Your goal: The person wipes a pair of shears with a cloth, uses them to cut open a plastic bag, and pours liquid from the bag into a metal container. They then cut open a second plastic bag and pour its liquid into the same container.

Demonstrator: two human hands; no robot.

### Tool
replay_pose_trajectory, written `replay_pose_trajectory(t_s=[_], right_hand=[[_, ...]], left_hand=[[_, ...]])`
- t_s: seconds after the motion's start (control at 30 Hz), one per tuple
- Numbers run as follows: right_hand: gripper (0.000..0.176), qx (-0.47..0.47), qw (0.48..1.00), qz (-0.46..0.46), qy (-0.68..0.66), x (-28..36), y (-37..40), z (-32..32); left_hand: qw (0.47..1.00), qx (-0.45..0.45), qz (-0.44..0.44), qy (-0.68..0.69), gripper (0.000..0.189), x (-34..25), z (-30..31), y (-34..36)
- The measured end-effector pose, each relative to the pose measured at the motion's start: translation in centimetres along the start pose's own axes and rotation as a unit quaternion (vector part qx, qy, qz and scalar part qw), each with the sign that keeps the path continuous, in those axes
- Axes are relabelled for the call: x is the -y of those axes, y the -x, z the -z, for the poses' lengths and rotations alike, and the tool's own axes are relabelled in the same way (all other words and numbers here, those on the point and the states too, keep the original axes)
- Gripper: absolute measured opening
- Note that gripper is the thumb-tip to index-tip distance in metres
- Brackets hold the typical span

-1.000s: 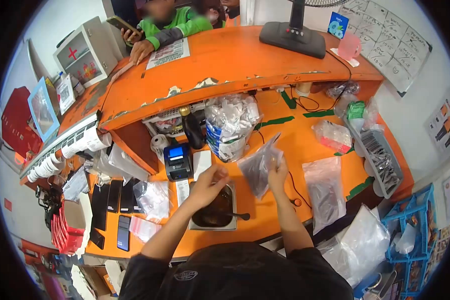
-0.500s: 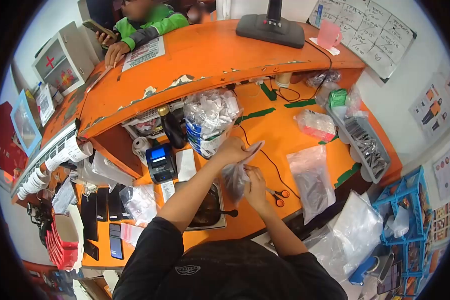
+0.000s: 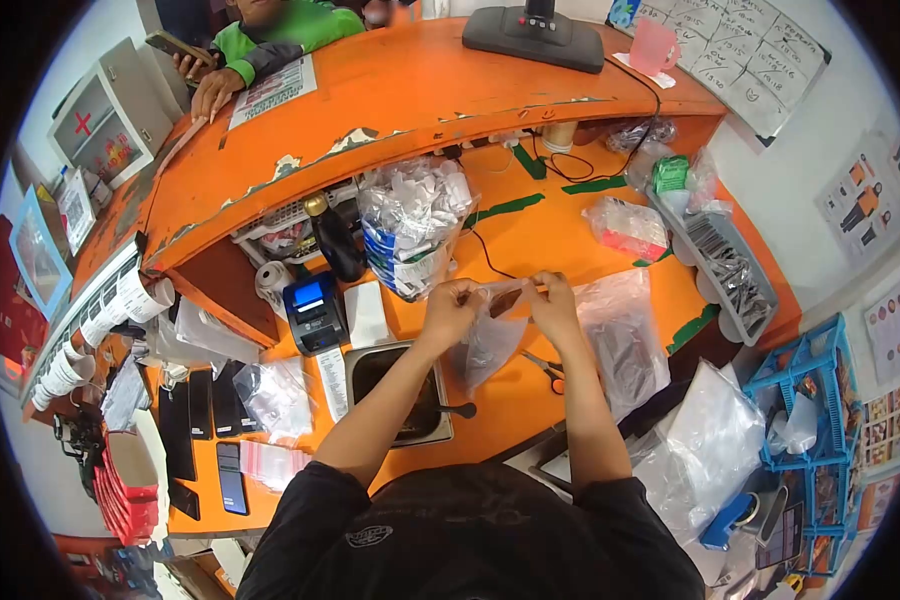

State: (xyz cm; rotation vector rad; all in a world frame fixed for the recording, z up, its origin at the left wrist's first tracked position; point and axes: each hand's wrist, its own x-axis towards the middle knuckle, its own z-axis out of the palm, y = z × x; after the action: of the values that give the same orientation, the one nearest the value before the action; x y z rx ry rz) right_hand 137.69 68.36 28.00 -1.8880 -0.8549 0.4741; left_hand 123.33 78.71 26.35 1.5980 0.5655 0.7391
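Note:
A clear plastic bag (image 3: pixel 488 350) hangs between my two hands above the orange desk. My left hand (image 3: pixel 452 315) pinches its upper left edge, and my right hand (image 3: pixel 553 305) pinches the upper right edge. Something dark brown (image 3: pixel 507 301) shows at the bag's mouth between my fingers. Below my right hand lie orange-handled scissors (image 3: pixel 553 376), partly covered by the wrist. Left of the bag sits a metal pan (image 3: pixel 438 432) with dark brown contents and a black-handled utensil (image 3: pixel 460 410) across its rim.
A larger plastic bag (image 3: pixel 625 350) lies to the right. A label printer (image 3: pixel 315 312), a black bottle (image 3: pixel 336 240) and a bag of crumpled paper (image 3: pixel 415 215) stand at the left. A grey cutlery bin (image 3: pixel 725 270) lines the right side. Across the counter (image 3: pixel 410 85), a person in green holds a phone.
My hands have spread apart, the right one moving up and to the right. The bag's top is now stretched between them, and the view has shifted slightly.

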Motion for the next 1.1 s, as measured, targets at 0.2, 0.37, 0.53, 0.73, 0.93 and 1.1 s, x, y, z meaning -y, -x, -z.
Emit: replay_pose_trajectory(t_s=[0.2, 0.37, 0.53, 0.73, 0.93, 1.1], right_hand=[[0.052, 0.134, 0.937, 0.078, 0.312, 1.2, 0.8, 2.0], [0.059, 0.208, 0.939, -0.077, 0.264, -3.5, -1.7, 0.7], [0.052, 0.239, 0.959, -0.15, 0.025, -5.3, -0.4, 0.5], [0.013, 0.188, 0.936, -0.207, -0.212, 0.6, 1.4, 2.1], [0.016, 0.145, 0.854, -0.036, -0.498, 8.0, 4.9, 6.1], [0.019, 0.118, 0.839, -0.036, -0.529, 5.0, 4.0, 8.0]], left_hand=[[0.998, -0.039, 0.037, 0.024, 0.013, -0.7, -1.3, 0.9], [0.998, -0.041, 0.0, 0.039, 0.012, -1.7, -2.9, 2.2], [0.997, -0.051, -0.047, -0.036, 0.013, -4.2, -4.0, 4.1], [0.998, -0.043, -0.036, 0.025, 0.012, -2.2, -3.1, 3.1], [0.965, -0.171, 0.097, 0.175, 0.045, -1.9, 0.6, 1.1], [0.906, -0.016, 0.158, 0.392, 0.054, -4.4, -2.4, -0.5]])
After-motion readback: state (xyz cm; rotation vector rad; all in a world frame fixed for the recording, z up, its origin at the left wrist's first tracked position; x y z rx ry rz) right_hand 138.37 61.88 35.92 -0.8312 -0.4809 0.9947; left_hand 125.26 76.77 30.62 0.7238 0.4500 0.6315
